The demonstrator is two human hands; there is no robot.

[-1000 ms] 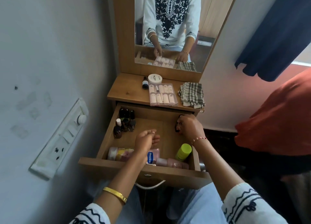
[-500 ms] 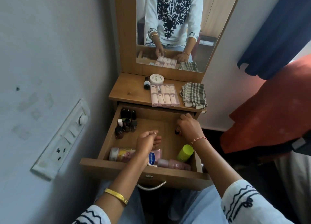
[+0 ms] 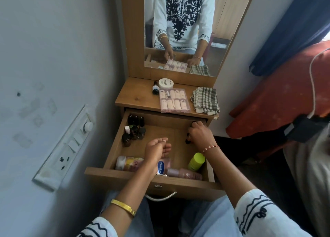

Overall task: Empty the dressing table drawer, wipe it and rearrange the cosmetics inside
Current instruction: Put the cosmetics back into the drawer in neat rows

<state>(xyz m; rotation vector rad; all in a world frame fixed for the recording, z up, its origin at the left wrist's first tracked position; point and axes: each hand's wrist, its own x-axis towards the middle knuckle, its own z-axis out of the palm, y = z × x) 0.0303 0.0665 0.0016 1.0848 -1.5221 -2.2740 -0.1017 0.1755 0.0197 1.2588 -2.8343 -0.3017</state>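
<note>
The wooden drawer (image 3: 100, 174) stands pulled out. My right hand (image 3: 200, 135) grips small dark bottles (image 3: 188, 140) at the drawer's back right; most of them are hidden under my fingers. My left hand (image 3: 157, 150) hovers over the middle of the drawer floor, fingers loosely curled, with nothing visible in it. A cluster of nail polish bottles (image 3: 134, 129) stands in the back left corner. Along the front lie a white-lidded jar (image 3: 125, 162), a Vaseline bottle (image 3: 162, 167), a pink bottle (image 3: 185, 173) and a green-capped bottle (image 3: 196, 162).
On the table top (image 3: 135, 97) sit a small dark bottle (image 3: 155, 88), a white round jar (image 3: 166, 83), a clear case of pink tubes (image 3: 174, 103) and a folded checked cloth (image 3: 205, 101). A mirror (image 3: 182, 31) rises behind. A wall with a switch panel (image 3: 67, 144) is close on the left.
My right hand has shifted its fingers on the small dark bottles at the drawer's back right. My left hand has stayed over the middle of the drawer.
</note>
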